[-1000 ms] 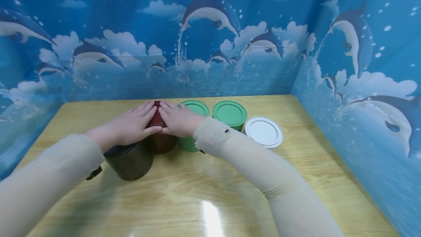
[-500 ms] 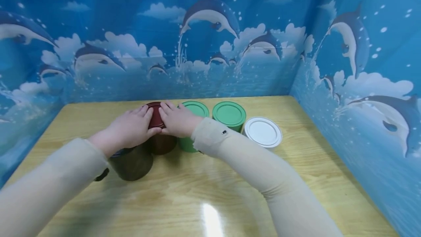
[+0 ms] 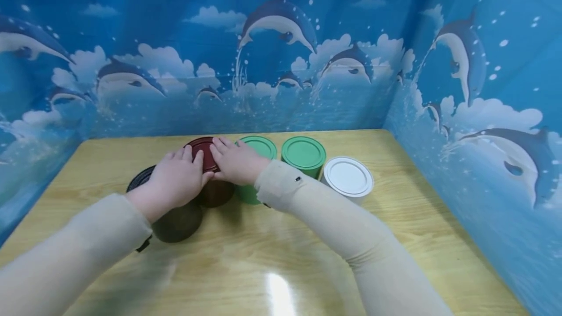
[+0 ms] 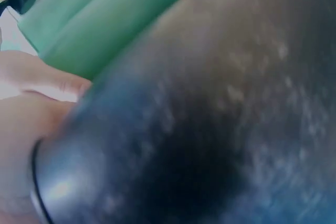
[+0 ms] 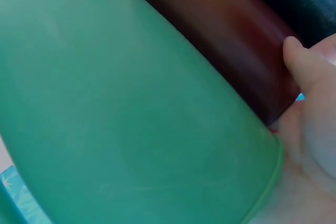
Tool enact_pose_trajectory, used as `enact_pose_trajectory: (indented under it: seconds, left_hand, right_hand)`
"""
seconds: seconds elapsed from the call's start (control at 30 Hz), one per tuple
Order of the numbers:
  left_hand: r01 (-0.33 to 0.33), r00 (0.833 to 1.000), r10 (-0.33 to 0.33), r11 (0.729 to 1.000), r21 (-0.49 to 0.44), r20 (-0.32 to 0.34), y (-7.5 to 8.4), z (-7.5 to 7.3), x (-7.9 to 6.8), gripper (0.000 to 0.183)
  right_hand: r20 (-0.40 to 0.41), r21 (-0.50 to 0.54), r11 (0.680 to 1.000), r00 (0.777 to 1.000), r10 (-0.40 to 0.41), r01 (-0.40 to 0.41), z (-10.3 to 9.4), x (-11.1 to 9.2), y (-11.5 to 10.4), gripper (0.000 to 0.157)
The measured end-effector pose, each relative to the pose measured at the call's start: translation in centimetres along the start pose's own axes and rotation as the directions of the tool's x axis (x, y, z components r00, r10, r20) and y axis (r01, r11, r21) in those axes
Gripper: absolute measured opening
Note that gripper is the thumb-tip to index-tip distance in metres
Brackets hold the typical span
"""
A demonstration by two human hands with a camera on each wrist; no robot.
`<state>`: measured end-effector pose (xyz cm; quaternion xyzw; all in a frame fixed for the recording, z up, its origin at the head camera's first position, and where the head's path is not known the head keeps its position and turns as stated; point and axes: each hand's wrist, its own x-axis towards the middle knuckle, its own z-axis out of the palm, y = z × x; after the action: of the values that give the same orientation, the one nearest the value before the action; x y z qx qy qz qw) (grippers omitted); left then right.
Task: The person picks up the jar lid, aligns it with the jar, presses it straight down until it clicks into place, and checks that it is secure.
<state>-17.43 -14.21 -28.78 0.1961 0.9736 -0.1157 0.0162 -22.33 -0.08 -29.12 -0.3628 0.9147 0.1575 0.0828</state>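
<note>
A dark red lidded can (image 3: 204, 151) stands between my two hands. My left hand (image 3: 175, 177) touches the left edge of its lid with extended fingertips, its palm over the black can (image 3: 177, 223) on the left. My right hand (image 3: 239, 162) rests on the lid's right side with fingers extended. In the right wrist view, the right thumb (image 5: 304, 69) lies against the red can's side near the rim. Right beside it stands a green can (image 3: 261, 145), partly covered by the right hand. The black can (image 4: 184, 129) fills most of the left wrist view.
A second green can (image 3: 304, 154) and a white can (image 3: 349, 177) continue the row to the right. All stand on a wood-grain table (image 3: 228, 267). A blue dolphin-print curtain (image 3: 175, 101) closes off the back and sides.
My left hand has slid left and toward me, uncovering more of the red lid and the black can's rim. The right hand stays nearly in place. The view has shifted slightly.
</note>
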Motion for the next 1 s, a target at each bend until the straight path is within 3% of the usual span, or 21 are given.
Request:
enact_pose_trajectory:
  seconds: [0.2, 0.43, 0.8, 1.0]
  left_hand:
    - [0.048, 0.998, -0.047, 0.999, 0.015, -0.034, 0.5, 0.3, -0.4, 0.058]
    - [0.048, 0.995, -0.046, 0.999, 0.013, -0.085, 0.6, 0.5, -0.3, 0.057]
    - [0.035, 0.990, -0.037, 0.999, -0.014, -0.136, 0.3, 0.8, -0.3, 0.055]
    - [0.038, 0.993, -0.038, 0.999, -0.009, -0.110, 0.6, 0.8, -0.4, 0.055]
  right_hand:
    - [-0.024, -0.037, 0.999, 1.000, 0.018, -0.019, 0.1, 0.0, -0.2, 0.074]
    - [-0.058, -0.131, 0.991, 0.998, 0.016, -0.023, -0.1, -0.7, -0.7, 0.065]
    - [-0.058, -0.083, 0.996, 0.998, 0.034, -0.038, -0.1, -0.7, -0.9, 0.061]
    - [-0.045, -0.078, 0.996, 0.998, 0.032, -0.036, 0.0, -0.7, -1.1, 0.060]
